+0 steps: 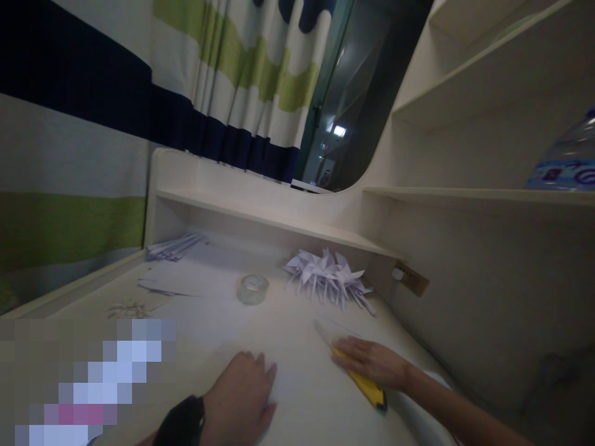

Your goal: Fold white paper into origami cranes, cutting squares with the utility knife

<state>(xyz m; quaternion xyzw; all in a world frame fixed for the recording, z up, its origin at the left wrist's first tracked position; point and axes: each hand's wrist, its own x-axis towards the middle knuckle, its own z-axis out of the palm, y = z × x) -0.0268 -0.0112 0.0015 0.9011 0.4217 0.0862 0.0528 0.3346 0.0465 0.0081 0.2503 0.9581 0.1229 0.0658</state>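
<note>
My left hand [242, 396] lies on a white sheet of paper [297, 396] on the desk, fingers together and pressing down, with a black band at the wrist. My right hand [372, 362] rests flat on top of a yellow utility knife [367, 387] near the sheet's right edge, fingers stretched over it. A thin clear strip, perhaps a ruler [325, 331], runs away from the right hand's fingertips.
A roll of clear tape [253, 289] stands mid-desk. A heap of folded white paper pinwheels [328, 277] lies under the low shelf [279, 226]. Paper strips [174, 246] sit back left. A water bottle [564, 158] stands on the right shelf. A striped curtain [223, 74] hangs behind.
</note>
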